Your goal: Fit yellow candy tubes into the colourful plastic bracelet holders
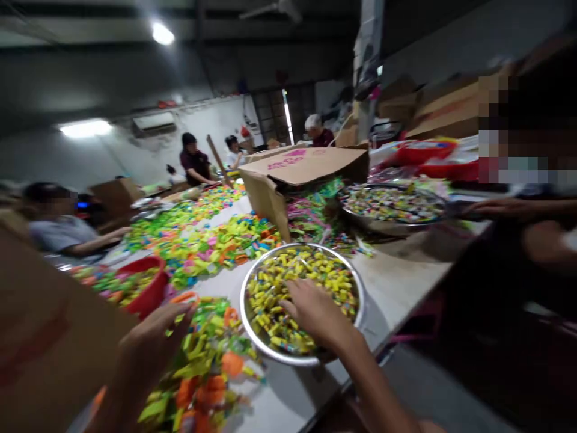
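My right hand (313,310) reaches over a round metal bowl (246,313) full of small yellow wrapped pieces (279,264). Its fingers touch the heap, with thumb and forefinger apart and no held piece visible. On the left, my left hand (153,337) hovers above a loose pile of bright plastic pieces (202,352), mostly yellow-green and orange. Its fingers are bent together at a small orange loop-shaped piece (184,297), which seems to be in the fingertips. Motion blur hides the details of that piece.
A red basin (153,288) stands behind my left hand, a cardboard box (49,325) at far left. More colourful pieces (216,240) spread across the table. Beyond the bowl are an open carton (311,163) and another filled metal bowl (392,204). A co-worker's arm (505,207) reaches in from the right.
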`<action>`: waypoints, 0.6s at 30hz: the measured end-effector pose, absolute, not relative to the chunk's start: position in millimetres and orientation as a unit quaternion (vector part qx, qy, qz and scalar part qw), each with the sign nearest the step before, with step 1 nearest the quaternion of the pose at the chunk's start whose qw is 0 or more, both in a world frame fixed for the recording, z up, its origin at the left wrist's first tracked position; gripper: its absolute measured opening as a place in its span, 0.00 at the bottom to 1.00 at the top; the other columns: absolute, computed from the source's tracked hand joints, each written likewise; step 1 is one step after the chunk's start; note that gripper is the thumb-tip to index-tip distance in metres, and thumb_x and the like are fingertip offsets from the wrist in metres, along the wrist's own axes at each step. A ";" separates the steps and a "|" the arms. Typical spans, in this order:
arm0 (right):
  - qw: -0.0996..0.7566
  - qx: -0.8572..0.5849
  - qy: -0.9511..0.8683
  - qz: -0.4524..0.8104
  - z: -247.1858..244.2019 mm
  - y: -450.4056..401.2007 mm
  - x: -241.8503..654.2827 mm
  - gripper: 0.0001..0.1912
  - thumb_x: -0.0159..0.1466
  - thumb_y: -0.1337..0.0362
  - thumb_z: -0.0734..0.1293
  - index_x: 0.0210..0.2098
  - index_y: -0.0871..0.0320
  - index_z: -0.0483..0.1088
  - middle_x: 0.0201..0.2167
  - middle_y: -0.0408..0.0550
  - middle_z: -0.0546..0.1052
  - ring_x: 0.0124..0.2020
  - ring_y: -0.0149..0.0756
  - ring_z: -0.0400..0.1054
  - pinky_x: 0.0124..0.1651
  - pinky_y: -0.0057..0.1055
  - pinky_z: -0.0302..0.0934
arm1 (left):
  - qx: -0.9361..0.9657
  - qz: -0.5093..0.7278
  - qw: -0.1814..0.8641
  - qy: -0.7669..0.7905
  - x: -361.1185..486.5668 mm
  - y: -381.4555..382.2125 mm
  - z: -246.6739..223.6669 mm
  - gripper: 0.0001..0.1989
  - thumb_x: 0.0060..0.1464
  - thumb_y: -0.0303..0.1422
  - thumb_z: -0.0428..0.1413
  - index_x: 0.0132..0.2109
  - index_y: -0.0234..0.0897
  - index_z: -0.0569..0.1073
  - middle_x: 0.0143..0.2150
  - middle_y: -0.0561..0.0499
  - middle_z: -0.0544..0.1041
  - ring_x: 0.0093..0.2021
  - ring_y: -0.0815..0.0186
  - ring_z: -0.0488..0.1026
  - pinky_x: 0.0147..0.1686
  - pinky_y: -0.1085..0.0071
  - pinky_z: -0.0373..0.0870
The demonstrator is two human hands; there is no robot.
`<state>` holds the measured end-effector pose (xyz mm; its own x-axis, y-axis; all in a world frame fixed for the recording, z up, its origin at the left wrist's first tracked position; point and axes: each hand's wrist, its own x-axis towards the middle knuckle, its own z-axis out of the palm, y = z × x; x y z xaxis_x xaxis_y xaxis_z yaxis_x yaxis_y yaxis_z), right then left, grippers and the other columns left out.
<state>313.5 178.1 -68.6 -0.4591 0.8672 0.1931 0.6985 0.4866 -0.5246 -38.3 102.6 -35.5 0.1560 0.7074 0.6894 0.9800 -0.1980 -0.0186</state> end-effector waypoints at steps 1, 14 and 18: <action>0.199 -0.466 -0.842 0.185 -79.2 180.5 311.1 0.11 0.74 0.62 0.71 0.52 0.62 0.77 0.56 0.67 0.80 0.61 0.63 0.70 0.61 0.53 0.63 | -0.712 -0.226 0.220 -0.628 -56.2 95.8 -43.1 0.14 0.70 0.44 0.55 0.47 0.47 0.85 0.49 0.51 0.89 0.44 0.53 0.88 0.39 0.65 0.83; 0.193 -0.411 -0.878 0.154 -116.2 211.7 318.9 0.05 0.71 0.70 0.71 0.39 0.58 0.81 0.46 0.58 0.80 0.53 0.57 0.69 0.56 0.46 0.63 | -0.759 -0.139 0.044 -0.634 -18.5 173.2 -9.9 0.21 0.74 0.43 0.52 0.42 0.36 0.83 0.42 0.45 0.84 0.43 0.61 0.80 0.42 0.71 0.74; 0.251 -0.392 -0.860 0.210 -107.6 218.4 323.7 0.08 0.77 0.61 0.69 0.43 0.54 0.79 0.47 0.52 0.80 0.53 0.50 0.71 0.55 0.39 0.62 | -0.785 -0.112 -0.103 -0.600 15.8 277.4 -20.1 0.20 0.74 0.44 0.56 0.43 0.30 0.81 0.37 0.52 0.80 0.36 0.66 0.80 0.39 0.70 0.78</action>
